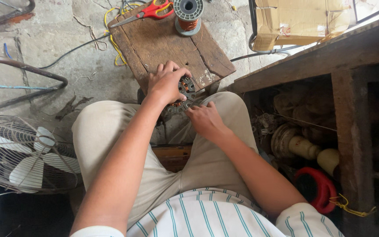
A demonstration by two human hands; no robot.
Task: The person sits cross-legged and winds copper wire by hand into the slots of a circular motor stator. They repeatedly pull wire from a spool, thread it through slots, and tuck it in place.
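On a dusty floor sits a wooden stool (172,48). The left hand (166,83) grips a round motor part (186,93). The right hand (204,118) pinches its edge. Some slots hold copper wire; others look bare.

Left hand (166,84) gripping motor stator (184,94), right hand (203,118) touching it

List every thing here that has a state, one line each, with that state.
Round metal motor stator with copper windings: held at the edge of the wooden stool, between both hands.
Left hand: fingers gripping the stator's top.
Right hand: fingers touching its lower rim.
Red-handled scissors: closed, lying flat.
Grey spool of copper wire: upright, partly wound.
White-bladed floor fan: blades not blurred.
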